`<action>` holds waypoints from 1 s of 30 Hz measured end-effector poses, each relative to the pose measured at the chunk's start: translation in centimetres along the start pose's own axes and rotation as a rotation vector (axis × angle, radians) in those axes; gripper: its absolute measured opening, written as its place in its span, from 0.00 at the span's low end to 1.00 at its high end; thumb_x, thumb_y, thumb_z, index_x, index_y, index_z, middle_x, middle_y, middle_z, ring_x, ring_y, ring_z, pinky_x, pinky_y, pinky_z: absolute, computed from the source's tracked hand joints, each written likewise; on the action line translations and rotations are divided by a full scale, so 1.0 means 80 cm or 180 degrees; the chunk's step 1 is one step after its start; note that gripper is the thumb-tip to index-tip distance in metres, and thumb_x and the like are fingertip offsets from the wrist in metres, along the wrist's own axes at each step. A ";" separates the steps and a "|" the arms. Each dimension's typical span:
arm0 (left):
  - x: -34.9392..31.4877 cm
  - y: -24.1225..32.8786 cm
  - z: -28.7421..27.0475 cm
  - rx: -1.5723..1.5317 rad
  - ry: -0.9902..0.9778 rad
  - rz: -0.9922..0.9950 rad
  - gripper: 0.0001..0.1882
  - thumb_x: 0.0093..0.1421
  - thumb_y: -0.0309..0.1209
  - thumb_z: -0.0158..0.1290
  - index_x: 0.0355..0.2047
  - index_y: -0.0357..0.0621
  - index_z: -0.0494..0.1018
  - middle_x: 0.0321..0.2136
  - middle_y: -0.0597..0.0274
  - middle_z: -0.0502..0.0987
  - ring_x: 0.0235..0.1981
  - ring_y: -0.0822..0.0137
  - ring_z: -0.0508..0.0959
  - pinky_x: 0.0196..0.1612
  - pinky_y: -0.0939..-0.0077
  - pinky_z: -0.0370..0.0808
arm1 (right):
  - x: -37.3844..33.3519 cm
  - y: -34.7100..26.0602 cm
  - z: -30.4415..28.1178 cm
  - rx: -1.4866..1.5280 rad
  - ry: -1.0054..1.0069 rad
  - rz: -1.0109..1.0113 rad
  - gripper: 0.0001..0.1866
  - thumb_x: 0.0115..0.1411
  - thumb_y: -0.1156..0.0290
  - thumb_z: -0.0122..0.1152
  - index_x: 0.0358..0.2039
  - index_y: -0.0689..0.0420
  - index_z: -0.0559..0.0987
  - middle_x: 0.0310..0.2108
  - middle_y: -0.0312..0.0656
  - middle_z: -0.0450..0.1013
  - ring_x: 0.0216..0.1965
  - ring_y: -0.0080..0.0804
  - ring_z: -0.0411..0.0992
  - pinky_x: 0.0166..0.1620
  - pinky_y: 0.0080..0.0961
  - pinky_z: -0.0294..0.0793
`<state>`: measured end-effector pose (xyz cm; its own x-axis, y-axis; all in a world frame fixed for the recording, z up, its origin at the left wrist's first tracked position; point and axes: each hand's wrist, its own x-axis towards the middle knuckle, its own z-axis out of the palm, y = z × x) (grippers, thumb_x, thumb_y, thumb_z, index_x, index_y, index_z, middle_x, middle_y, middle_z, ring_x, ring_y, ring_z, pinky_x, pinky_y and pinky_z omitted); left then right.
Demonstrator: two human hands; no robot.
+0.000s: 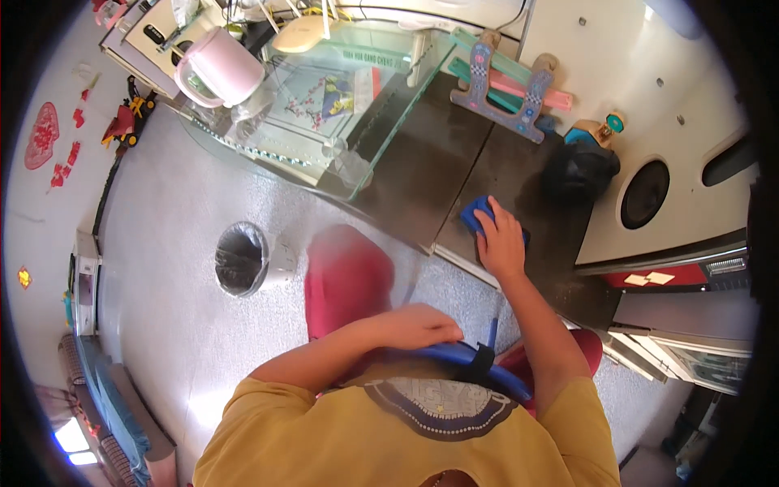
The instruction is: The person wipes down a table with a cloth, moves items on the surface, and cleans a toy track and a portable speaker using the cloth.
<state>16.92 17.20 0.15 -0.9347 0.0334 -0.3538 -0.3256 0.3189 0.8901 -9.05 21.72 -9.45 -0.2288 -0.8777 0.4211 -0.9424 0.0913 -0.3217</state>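
My right hand (501,237) presses a folded blue cloth (475,213) flat against a dark brown cabinet top (422,158). Its fingers lie over the cloth, and blue shows on both sides of them. Across my lap, my left hand (426,326) is curled closed just above a curved blue tube (450,351) with a black strap (483,359) around it. Whatever may be inside those fingers is hidden.
A glass-topped stand (292,122) on the left carries a pink kettle (221,71). Behind the cloth are a patterned rack (511,91) and a black bag (580,170). A lined waste bin (242,260) stands on the floor beside my knee (349,272).
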 end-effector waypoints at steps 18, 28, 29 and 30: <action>0.018 -0.102 0.040 0.0209 -0.1858 -0.0542 0.39 0.73 0.60 0.42 0.75 0.51 0.56 0.73 0.39 0.56 0.69 0.35 0.62 0.70 0.45 0.63 | 0.002 -0.008 -0.018 -0.0013 -0.0352 0.0273 0.31 0.46 0.79 0.70 0.54 0.46 0.81 0.68 0.45 0.68 0.59 0.51 0.72 0.59 0.43 0.72; -0.016 -0.131 -0.065 0.0447 -0.2381 -0.0657 0.45 0.67 0.68 0.45 0.73 0.51 0.60 0.72 0.43 0.56 0.70 0.38 0.60 0.70 0.43 0.62 | 0.002 -0.011 -0.019 -0.0289 -0.0255 0.0360 0.33 0.43 0.82 0.69 0.53 0.48 0.82 0.66 0.47 0.70 0.58 0.51 0.73 0.58 0.42 0.73; -0.022 -0.137 -0.069 0.0474 -0.2369 -0.0597 0.43 0.69 0.66 0.43 0.73 0.51 0.60 0.72 0.42 0.56 0.70 0.37 0.60 0.70 0.44 0.63 | 0.001 -0.010 -0.017 -0.0268 -0.0244 0.0316 0.33 0.43 0.83 0.69 0.53 0.49 0.82 0.66 0.47 0.70 0.58 0.51 0.73 0.58 0.42 0.73; -0.028 -0.146 -0.073 0.0576 -0.2380 -0.0586 0.43 0.69 0.66 0.43 0.73 0.51 0.60 0.72 0.42 0.56 0.70 0.37 0.60 0.70 0.44 0.63 | 0.000 -0.010 -0.013 -0.0264 -0.0226 0.0274 0.33 0.42 0.83 0.69 0.53 0.49 0.82 0.66 0.47 0.70 0.58 0.51 0.73 0.58 0.42 0.74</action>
<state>22.00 7.88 -7.75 -0.5035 0.5725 -0.6471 -0.3774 0.5280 0.7608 -8.58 22.12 -8.28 -0.2946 -0.8958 0.3329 -0.9377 0.2038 -0.2815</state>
